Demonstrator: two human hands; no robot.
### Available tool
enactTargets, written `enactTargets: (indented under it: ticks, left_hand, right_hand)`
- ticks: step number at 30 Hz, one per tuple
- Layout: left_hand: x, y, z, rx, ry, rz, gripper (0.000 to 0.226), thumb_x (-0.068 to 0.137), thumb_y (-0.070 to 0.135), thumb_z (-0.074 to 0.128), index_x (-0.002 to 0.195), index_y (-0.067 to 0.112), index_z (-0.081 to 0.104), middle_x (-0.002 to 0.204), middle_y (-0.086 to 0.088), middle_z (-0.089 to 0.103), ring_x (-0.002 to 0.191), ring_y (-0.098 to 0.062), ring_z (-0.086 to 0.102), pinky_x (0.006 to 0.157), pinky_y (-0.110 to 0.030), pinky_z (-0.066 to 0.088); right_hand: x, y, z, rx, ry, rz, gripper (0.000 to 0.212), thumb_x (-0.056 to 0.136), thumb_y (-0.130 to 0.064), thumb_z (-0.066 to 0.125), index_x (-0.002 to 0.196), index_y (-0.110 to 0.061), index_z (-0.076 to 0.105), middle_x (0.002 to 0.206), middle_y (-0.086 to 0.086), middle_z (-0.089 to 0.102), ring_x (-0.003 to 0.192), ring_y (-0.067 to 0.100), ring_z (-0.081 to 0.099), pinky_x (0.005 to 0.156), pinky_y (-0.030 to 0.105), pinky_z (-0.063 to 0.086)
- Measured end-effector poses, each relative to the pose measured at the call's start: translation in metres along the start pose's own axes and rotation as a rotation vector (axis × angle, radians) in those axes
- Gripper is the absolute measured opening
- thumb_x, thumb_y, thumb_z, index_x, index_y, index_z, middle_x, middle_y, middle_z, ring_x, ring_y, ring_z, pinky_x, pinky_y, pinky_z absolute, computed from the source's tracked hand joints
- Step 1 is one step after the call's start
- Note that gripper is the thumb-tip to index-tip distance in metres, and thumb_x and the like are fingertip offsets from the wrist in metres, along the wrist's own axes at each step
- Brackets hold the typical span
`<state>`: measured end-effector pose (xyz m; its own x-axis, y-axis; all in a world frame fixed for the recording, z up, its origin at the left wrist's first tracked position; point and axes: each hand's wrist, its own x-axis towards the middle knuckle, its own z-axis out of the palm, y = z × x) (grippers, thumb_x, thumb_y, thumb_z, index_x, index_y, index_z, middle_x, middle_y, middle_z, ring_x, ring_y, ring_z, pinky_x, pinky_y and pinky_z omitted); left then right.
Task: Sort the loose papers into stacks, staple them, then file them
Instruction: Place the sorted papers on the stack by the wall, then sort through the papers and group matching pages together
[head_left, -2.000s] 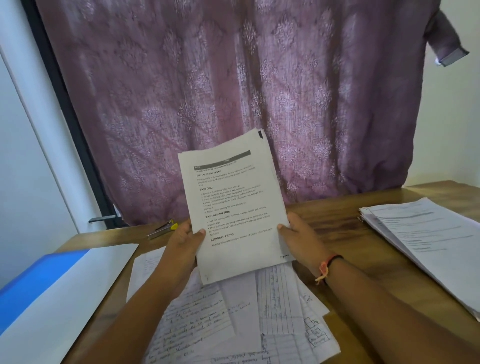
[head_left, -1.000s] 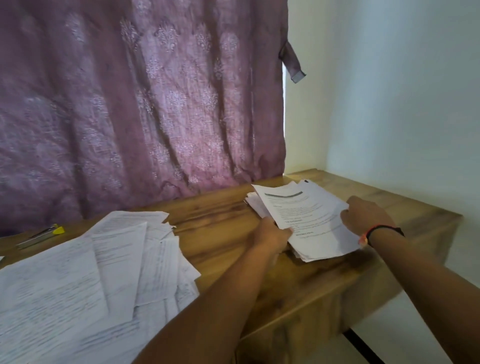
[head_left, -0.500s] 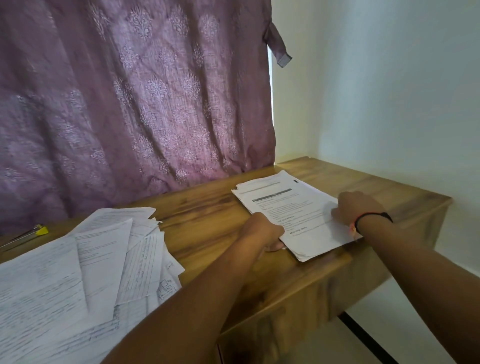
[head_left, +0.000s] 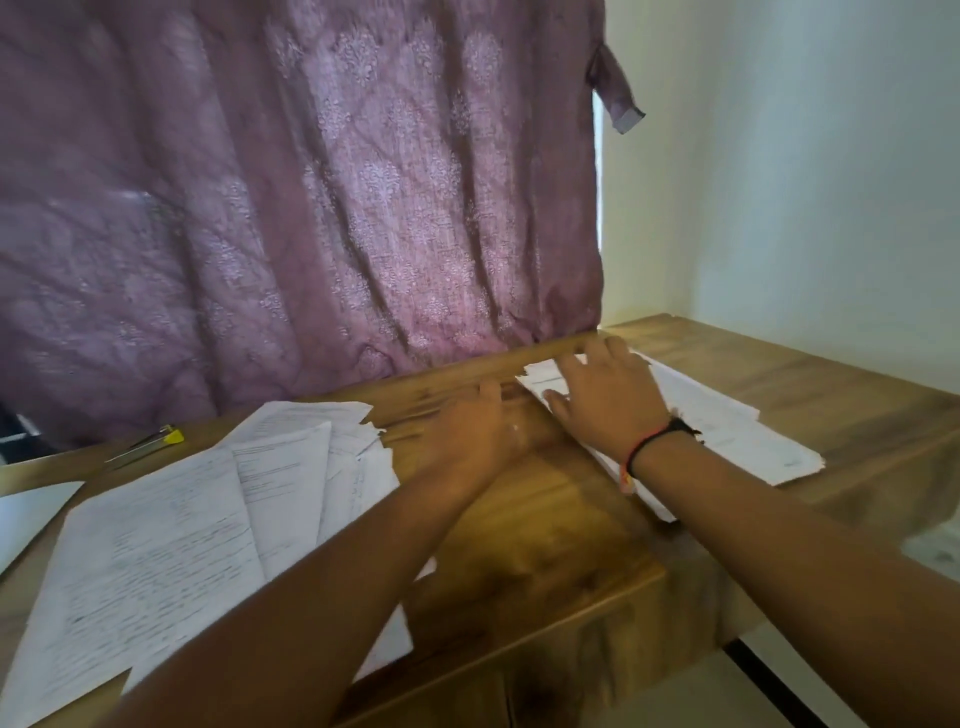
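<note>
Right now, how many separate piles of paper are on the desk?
2: a loose spread at the left, and a stack at the right under the right hand. More may lie off-frame.

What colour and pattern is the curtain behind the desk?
The curtain is purple with pale floral motifs; head view.

Stack (head_left: 727, 428) partly under right hand (head_left: 608, 400) — print too blurred

No legible text on papers (head_left: 156, 561)
</note>
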<state>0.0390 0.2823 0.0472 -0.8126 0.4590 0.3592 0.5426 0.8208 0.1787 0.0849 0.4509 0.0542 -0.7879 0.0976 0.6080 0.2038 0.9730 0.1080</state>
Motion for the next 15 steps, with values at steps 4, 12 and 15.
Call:
enactTargets:
  ticks: [4,12,15]
  left_hand:
    - [-0.018,-0.077,-0.023,0.221,0.001,-0.056,0.052,0.100,0.035,0.051,0.148,0.017,0.041,0.146,-0.011,0.050,0.131,-0.030,0.050,0.106,-0.041,0.043]
    - [-0.074,-0.232,-0.065,0.279,-0.066,-0.439,0.058,0.099,0.056,0.049,0.148,0.028,0.041,0.155,-0.008,0.042,0.141,-0.033,0.038,0.110,-0.055,0.041]
    - [-0.090,-0.273,-0.065,0.248,-0.143,-0.547,0.064,0.098,0.067,0.039,0.151,0.032,0.038,0.161,-0.006,0.035,0.148,-0.035,0.031,0.115,-0.061,0.032]
  right_hand:
    - [0.009,-0.086,-0.004,0.241,-0.052,-0.233,0.038,0.085,-0.040,0.060,0.113,-0.015,0.064,0.113,0.015,0.059,0.102,0.036,0.057,0.078,0.040,0.047]
    - [0.011,-0.232,0.018,0.550,-0.652,-0.373,0.074,0.093,-0.071,0.039,0.154,-0.029,0.030,0.163,0.009,0.020,0.147,0.031,0.027,0.117,0.043,0.028]
    - [0.012,-0.251,0.034,0.401,-0.754,-0.437,0.080,0.088,-0.081,0.028,0.155,-0.039,0.018,0.166,0.008,0.008,0.150,0.039,0.011,0.120,0.053,0.016]
